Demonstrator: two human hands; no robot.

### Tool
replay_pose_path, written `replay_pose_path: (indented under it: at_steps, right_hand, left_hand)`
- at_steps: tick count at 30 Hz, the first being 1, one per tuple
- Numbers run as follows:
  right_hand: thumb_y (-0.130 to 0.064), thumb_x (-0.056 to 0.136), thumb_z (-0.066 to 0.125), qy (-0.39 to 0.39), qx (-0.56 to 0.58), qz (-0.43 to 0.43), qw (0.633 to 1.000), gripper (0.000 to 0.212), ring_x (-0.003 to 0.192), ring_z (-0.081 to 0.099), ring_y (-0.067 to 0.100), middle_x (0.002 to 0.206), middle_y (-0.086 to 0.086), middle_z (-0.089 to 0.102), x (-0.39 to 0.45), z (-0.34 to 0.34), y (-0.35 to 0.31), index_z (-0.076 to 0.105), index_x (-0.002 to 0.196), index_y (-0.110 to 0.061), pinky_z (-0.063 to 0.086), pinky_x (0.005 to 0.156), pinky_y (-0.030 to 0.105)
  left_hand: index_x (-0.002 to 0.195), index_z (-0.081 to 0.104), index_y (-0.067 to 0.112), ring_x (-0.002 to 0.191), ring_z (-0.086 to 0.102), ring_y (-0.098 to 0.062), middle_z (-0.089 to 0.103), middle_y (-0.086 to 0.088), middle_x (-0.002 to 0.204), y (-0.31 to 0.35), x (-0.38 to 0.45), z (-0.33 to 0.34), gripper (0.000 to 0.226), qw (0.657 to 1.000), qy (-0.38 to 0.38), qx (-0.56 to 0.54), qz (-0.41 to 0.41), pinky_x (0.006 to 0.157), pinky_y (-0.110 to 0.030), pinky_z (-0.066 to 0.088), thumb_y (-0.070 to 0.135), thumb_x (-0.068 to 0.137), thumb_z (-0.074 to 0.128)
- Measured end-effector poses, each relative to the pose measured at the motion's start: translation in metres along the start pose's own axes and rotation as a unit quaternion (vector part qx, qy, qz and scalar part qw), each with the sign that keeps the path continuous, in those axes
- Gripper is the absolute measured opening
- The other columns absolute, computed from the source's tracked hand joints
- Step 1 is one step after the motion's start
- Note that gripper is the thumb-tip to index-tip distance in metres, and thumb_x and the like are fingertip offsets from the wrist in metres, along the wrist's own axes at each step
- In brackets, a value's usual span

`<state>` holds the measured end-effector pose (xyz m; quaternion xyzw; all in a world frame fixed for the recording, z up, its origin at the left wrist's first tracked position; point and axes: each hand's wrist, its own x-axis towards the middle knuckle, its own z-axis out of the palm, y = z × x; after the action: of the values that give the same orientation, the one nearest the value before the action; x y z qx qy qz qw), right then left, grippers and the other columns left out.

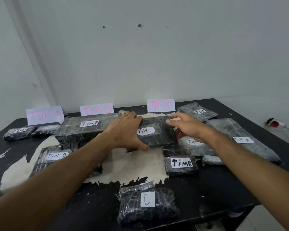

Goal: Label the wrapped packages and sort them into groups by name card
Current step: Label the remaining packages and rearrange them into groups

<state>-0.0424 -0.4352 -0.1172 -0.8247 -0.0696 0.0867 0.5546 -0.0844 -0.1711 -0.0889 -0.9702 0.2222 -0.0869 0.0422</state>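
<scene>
Three name cards stand at the table's back: TIM A [44,115], TIM B [97,110], TIM C [160,105]. My left hand [127,130] grips the left end of a black wrapped package labelled TIM C [157,132], thumb under its near edge. My right hand [185,127] reaches over that package's right end with fingers spread; whether it touches is unclear. A long TIM B package [83,127] lies left of it. Two small TIM A packages [19,133] sit before the TIM A card.
Other wrapped packages lie about: TIM B [53,157] at front left, TIM B [181,165] at centre right, a long TIM A [240,139] on the right, TIM C [197,111] at back right, and one marked C [147,204] near the front edge. The black table [215,189] has a peeled top.
</scene>
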Motion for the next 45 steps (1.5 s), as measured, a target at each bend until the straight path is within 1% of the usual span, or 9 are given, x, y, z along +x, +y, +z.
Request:
replay_pose_path:
  at_steps: [6, 12, 18, 22, 26, 32, 37, 40, 45]
  right_hand:
    - [-0.009, 0.103, 0.053, 0.053, 0.104, 0.041, 0.992, 0.042, 0.106, 0.067, 0.029, 0.129, 0.011, 0.064, 0.033, -0.027, 0.021, 0.056, 0.138, -0.031, 0.061, 0.079, 0.043]
    - [-0.010, 0.102, 0.042, 0.182, 0.036, 0.010, 0.983, 0.050, 0.126, 0.055, 0.022, 0.149, 0.006, 0.051, 0.069, -0.057, 0.036, 0.050, 0.147, -0.029, 0.046, 0.110, 0.047]
    - [0.002, 0.099, 0.037, 0.268, 0.038, 0.063, 0.961, 0.057, 0.139, 0.047, 0.024, 0.155, 0.008, 0.047, 0.100, -0.076, 0.044, 0.045, 0.153, -0.014, 0.040, 0.115, 0.038]
    - [0.002, 0.099, 0.034, 0.216, -0.014, 0.103, 0.971, 0.054, 0.141, 0.044, 0.029, 0.155, 0.011, 0.046, 0.116, -0.070, 0.048, 0.047, 0.150, -0.008, 0.039, 0.110, 0.035]
    - [0.002, 0.095, 0.036, 0.151, -0.161, 0.116, 0.968, 0.026, 0.095, 0.055, 0.027, 0.098, 0.013, 0.062, 0.118, -0.070, 0.052, 0.060, 0.094, -0.006, 0.037, 0.061, 0.028]
    - [-0.005, 0.094, 0.059, 0.137, -0.338, 0.089, 0.927, 0.017, 0.079, 0.066, 0.033, 0.075, 0.014, 0.065, 0.119, -0.081, 0.043, 0.067, 0.079, 0.000, 0.046, 0.058, 0.030]
    - [-0.008, 0.093, 0.068, 0.108, -0.374, 0.099, 0.916, 0.018, 0.102, 0.071, 0.030, 0.109, 0.016, 0.075, 0.121, -0.097, 0.041, 0.076, 0.107, 0.000, 0.057, 0.091, 0.038]
    - [-0.014, 0.093, 0.072, 0.098, -0.389, 0.113, 0.909, 0.025, 0.102, 0.071, 0.028, 0.118, 0.015, 0.074, 0.121, -0.106, 0.040, 0.075, 0.116, -0.003, 0.058, 0.092, 0.039]
    - [-0.069, 0.077, 0.076, 0.020, -0.398, 0.093, 0.912, 0.080, 0.121, 0.060, 0.025, 0.140, 0.005, 0.061, 0.116, -0.094, 0.042, 0.060, 0.138, -0.020, 0.047, 0.096, 0.035]
  left_hand:
    - [0.144, 0.046, 0.017, 0.124, 0.045, -0.028, 0.053, -0.006, 0.133, 0.019, 0.056, 0.011, 0.118, 1.000, 0.006, -0.030, -0.005, 0.104, -0.043, 0.045, 0.092, 0.056, 0.068]
    - [0.164, 0.008, 0.019, 0.150, 0.024, -0.040, 0.023, -0.011, 0.166, 0.024, 0.095, 0.034, 0.127, 0.986, -0.019, -0.156, -0.050, 0.119, -0.054, 0.030, 0.081, 0.071, 0.070]
    - [0.157, 0.034, 0.019, 0.142, 0.038, -0.032, 0.041, -0.011, 0.156, 0.017, 0.113, 0.067, 0.091, 0.978, -0.092, -0.172, -0.069, 0.115, -0.047, 0.038, 0.075, 0.088, 0.056]
    - [0.150, 0.045, 0.021, 0.136, 0.043, -0.034, 0.049, -0.014, 0.147, 0.016, 0.122, 0.074, 0.088, 0.981, -0.104, -0.146, -0.080, 0.110, -0.046, 0.041, 0.081, 0.086, 0.050]
    - [0.154, 0.038, 0.022, 0.137, 0.040, -0.039, 0.046, -0.018, 0.148, 0.019, 0.128, 0.075, 0.094, 0.981, -0.114, -0.123, -0.095, 0.109, -0.049, 0.039, 0.084, 0.084, 0.046]
    - [0.158, 0.031, 0.034, 0.141, 0.037, -0.042, 0.040, -0.017, 0.154, 0.025, 0.149, 0.073, 0.087, 0.983, -0.119, -0.100, -0.096, 0.113, -0.055, 0.035, 0.081, 0.087, 0.046]
    - [0.156, 0.035, 0.038, 0.146, 0.034, -0.036, 0.043, -0.004, 0.156, 0.025, 0.155, 0.078, 0.075, 0.985, -0.104, -0.122, -0.065, 0.117, -0.061, 0.025, 0.075, 0.092, 0.045]
    - [0.155, 0.033, 0.039, 0.148, 0.031, -0.038, 0.042, 0.001, 0.159, 0.028, 0.155, 0.082, 0.064, 0.984, -0.089, -0.142, -0.066, 0.114, -0.067, 0.021, 0.067, 0.098, 0.042]
    - [0.133, 0.051, 0.022, 0.142, 0.035, -0.034, 0.046, -0.002, 0.154, 0.027, 0.156, 0.087, 0.039, 0.981, -0.097, -0.137, -0.096, 0.110, -0.062, 0.027, 0.039, 0.103, 0.033]
